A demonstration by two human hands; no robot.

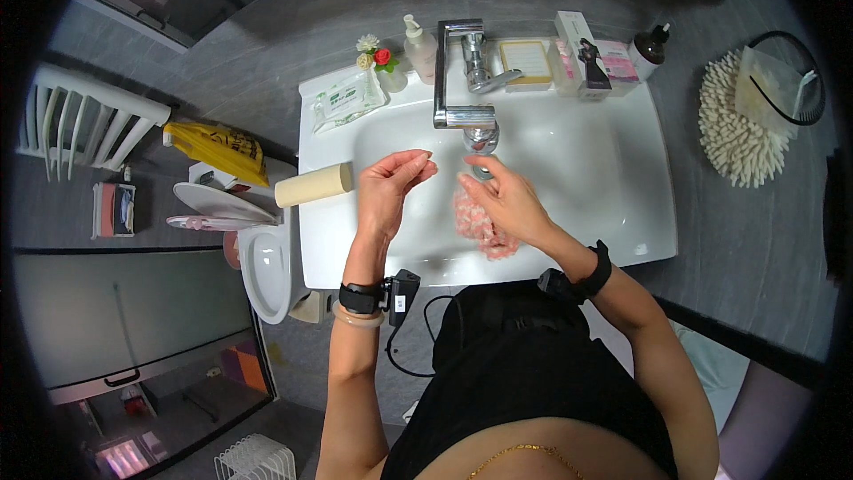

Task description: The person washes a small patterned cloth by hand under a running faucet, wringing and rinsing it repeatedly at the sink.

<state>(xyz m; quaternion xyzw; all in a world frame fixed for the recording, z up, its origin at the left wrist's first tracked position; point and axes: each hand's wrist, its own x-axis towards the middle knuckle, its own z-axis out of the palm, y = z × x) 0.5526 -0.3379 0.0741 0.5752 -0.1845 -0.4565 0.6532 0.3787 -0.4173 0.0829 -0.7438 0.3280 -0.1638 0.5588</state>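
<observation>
My left hand (pixel 392 188) is raised over the left part of the white sink (pixel 586 167), its fingers curled with thumb and fingertips together; whether something small is pinched there cannot be told. My right hand (pixel 510 200) is over the middle of the basin, thumb and index finger a little apart. Beneath it hangs or lies a pink and white patterned cloth (pixel 485 230), partly covered by the hand; whether the other fingers hold it cannot be told. Just beyond both hands is the chrome swivel faucet (pixel 470 117), its lever (pixel 496 82) behind the spout.
A cream cylinder (pixel 313 185) lies on the sink's left rim. Behind stand a wipes pack (pixel 350 100), a flower vase (pixel 393 80), a pump bottle (pixel 420 53), boxes (pixel 583 57) and a dark-topped bottle (pixel 648 52). A toilet (pixel 266 267) is at left, a chenille mitt (pixel 740 127) at right.
</observation>
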